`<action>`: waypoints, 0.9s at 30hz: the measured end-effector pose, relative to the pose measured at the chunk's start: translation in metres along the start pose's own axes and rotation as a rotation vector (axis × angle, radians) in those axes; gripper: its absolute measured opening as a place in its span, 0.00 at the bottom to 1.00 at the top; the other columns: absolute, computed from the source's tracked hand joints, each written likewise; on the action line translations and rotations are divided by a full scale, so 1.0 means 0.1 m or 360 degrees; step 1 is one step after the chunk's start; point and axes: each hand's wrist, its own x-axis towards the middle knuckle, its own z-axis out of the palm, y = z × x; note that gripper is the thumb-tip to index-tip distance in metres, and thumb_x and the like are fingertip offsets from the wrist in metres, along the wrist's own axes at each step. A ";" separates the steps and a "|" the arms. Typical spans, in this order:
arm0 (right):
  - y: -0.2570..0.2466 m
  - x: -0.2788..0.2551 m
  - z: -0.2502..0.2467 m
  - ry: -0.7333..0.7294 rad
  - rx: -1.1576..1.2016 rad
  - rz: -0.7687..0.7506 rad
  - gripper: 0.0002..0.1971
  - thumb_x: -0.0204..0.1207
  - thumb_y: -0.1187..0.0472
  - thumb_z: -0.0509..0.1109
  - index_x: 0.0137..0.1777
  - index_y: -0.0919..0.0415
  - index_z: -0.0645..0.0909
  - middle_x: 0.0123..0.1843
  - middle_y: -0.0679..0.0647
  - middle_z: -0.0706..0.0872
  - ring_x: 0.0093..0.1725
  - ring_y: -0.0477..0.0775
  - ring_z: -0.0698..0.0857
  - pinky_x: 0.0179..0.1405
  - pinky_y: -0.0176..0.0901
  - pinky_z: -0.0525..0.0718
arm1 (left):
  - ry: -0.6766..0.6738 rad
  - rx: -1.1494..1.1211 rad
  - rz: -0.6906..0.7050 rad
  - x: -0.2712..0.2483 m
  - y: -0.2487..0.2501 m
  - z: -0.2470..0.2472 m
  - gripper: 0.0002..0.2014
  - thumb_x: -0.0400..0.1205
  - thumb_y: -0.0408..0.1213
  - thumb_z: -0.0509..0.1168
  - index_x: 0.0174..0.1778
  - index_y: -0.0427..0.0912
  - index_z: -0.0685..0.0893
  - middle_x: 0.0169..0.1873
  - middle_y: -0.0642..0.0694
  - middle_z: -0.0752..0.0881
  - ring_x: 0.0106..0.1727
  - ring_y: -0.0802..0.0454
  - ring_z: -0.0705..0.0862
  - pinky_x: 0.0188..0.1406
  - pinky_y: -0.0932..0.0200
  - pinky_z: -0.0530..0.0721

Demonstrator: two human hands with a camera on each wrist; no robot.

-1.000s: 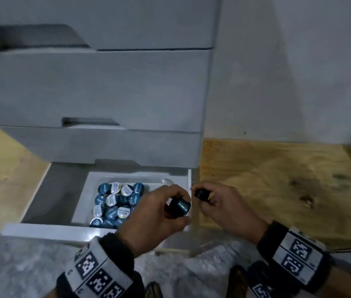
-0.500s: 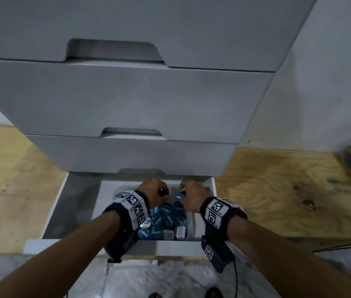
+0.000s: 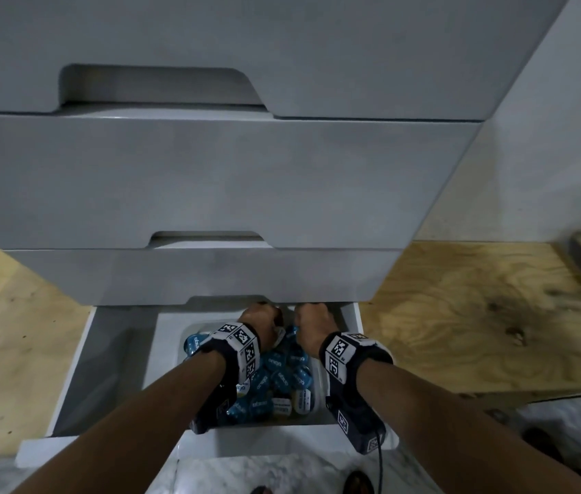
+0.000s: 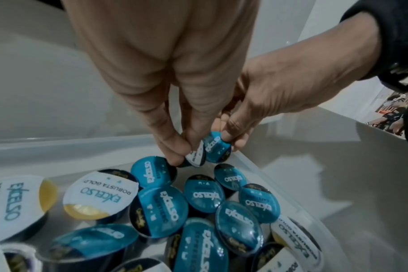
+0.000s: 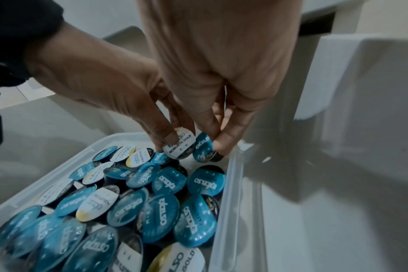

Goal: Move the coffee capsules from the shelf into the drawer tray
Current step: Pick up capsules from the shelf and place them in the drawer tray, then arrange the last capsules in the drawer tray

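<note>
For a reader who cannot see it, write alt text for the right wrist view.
Two hands lower coffee capsules into the far corner of a clear plastic tray: the right hand pinches a blue-lidded capsule, the left hand a white-lidded capsule. Many blue and white capsules already lie in the tray.

The tray (image 3: 312, 420) sits at the right of the open drawer (image 3: 79, 379), and capsules (image 5: 161, 213) crowd it edge to edge. The only bare floor shows at its far right corner, where both hands (image 3: 312, 320) already hold a capsule each, touching. The closed drawer front (image 3: 189, 276) overhangs the far end, leaving a low gap above the hands. Left of the tray the drawer floor is bare. The tray's right wall (image 5: 228, 184) stands close beside the drawer side.
</note>
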 end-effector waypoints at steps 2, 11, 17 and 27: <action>-0.02 -0.01 -0.02 0.0009 -0.0009 -0.0025 0.07 0.78 0.74 0.62 0.51 0.70 0.81 0.59 0.69 0.84 0.61 0.68 0.84 0.57 0.50 0.81 | -0.0020 0.0066 0.0023 0.04 0.01 0.02 0.14 0.80 0.41 0.65 0.57 0.39 0.86 0.57 0.34 0.87 0.58 0.38 0.85 0.56 0.57 0.81; -0.05 0.02 -0.07 0.0001 -0.0460 -0.0111 0.13 0.81 0.64 0.64 0.61 0.63 0.84 0.65 0.62 0.86 0.65 0.64 0.84 0.62 0.50 0.81 | -0.0197 0.0414 -0.0055 0.15 0.07 0.06 0.16 0.82 0.34 0.61 0.66 0.35 0.79 0.64 0.36 0.82 0.66 0.40 0.81 0.46 0.60 0.75; -0.04 0.03 -0.06 -0.0016 -0.0600 -0.0195 0.13 0.80 0.64 0.64 0.62 0.62 0.83 0.65 0.61 0.86 0.64 0.63 0.85 0.61 0.50 0.81 | -0.0112 0.0897 0.0204 0.09 0.09 -0.06 0.18 0.51 0.51 0.83 0.24 0.40 0.89 0.22 0.40 0.87 0.24 0.57 0.87 0.19 0.66 0.63; -0.08 0.01 -0.04 0.0030 -0.0667 -0.0283 0.13 0.80 0.65 0.63 0.61 0.64 0.83 0.64 0.63 0.86 0.63 0.65 0.85 0.60 0.53 0.82 | -0.0050 0.0791 0.0155 0.00 0.13 0.00 0.21 0.82 0.43 0.62 0.62 0.27 0.79 0.56 0.27 0.84 0.55 0.37 0.86 0.50 0.51 0.82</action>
